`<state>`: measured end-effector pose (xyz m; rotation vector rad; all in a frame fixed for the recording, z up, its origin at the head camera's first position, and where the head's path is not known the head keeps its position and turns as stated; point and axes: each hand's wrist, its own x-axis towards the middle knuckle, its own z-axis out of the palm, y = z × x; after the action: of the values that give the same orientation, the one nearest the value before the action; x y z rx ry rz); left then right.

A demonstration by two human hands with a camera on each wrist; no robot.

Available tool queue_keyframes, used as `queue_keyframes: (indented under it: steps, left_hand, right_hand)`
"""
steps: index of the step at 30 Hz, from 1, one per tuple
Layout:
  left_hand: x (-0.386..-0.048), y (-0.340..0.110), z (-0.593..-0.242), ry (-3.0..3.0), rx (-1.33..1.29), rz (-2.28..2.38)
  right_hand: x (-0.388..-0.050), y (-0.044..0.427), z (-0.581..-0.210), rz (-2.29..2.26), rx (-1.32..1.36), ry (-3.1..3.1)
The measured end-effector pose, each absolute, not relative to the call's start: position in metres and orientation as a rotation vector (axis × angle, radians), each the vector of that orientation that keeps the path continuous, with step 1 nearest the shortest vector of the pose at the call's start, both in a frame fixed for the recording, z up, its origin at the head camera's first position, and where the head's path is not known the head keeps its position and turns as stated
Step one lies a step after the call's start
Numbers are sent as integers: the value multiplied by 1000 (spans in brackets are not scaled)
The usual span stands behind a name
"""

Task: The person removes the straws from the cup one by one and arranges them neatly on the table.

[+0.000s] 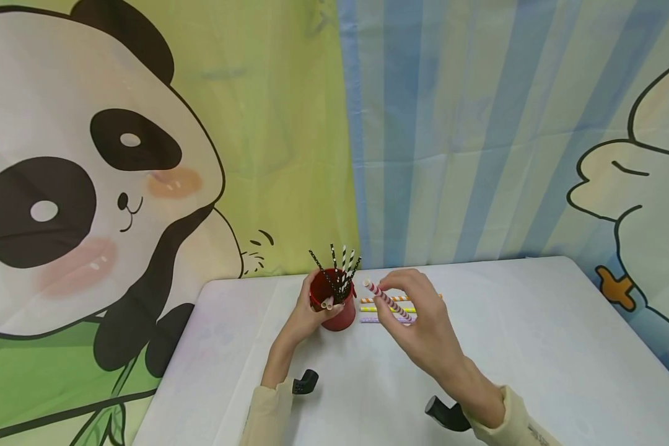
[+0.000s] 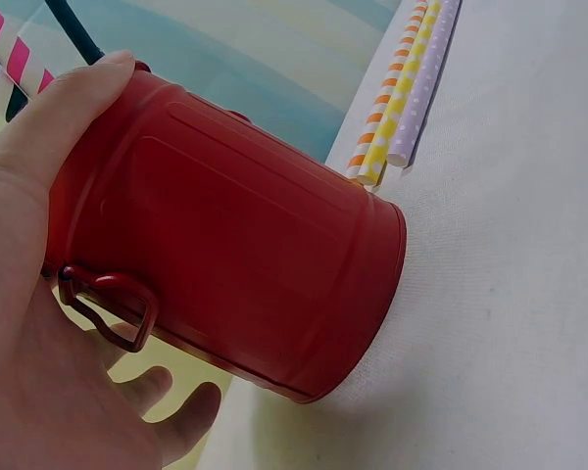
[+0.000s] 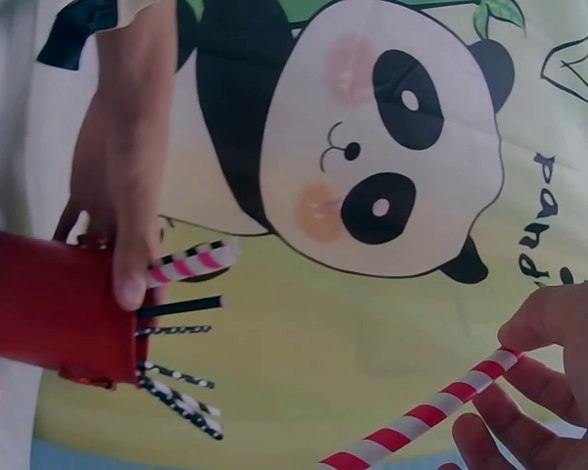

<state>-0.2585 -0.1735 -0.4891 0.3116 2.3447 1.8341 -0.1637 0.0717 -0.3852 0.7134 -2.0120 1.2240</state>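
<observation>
A red metal bucket [image 1: 340,321] with small side handles is gripped by my left hand [image 1: 299,322], thumb at the rim. Whether its base touches the table I cannot tell. Several black-and-white patterned paper straws [image 1: 342,272] stick out of it, fanned apart. Under the left thumb, pink-striped straws [image 3: 191,262] also show at the rim. My right hand [image 1: 429,328] pinches a red-and-white striped paper straw [image 3: 412,421] between thumb and fingers, to the right of the bucket and apart from it.
Side by side on the white table [image 1: 507,347] lie an orange-striped straw [image 2: 387,93], a yellow patterned straw [image 2: 402,93] and a lilac dotted straw [image 2: 426,83], right of the bucket. A cloth backdrop with a panda [image 1: 128,173] hangs behind the table.
</observation>
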Motion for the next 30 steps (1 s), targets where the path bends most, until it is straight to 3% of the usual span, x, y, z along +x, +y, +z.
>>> queue_keyframes:
  steps: [30]
  left_hand:
    - [-256, -173, -487, 2341, 285, 1833]
  right_hand:
    - [-208, 80, -483, 523, 738, -2532]
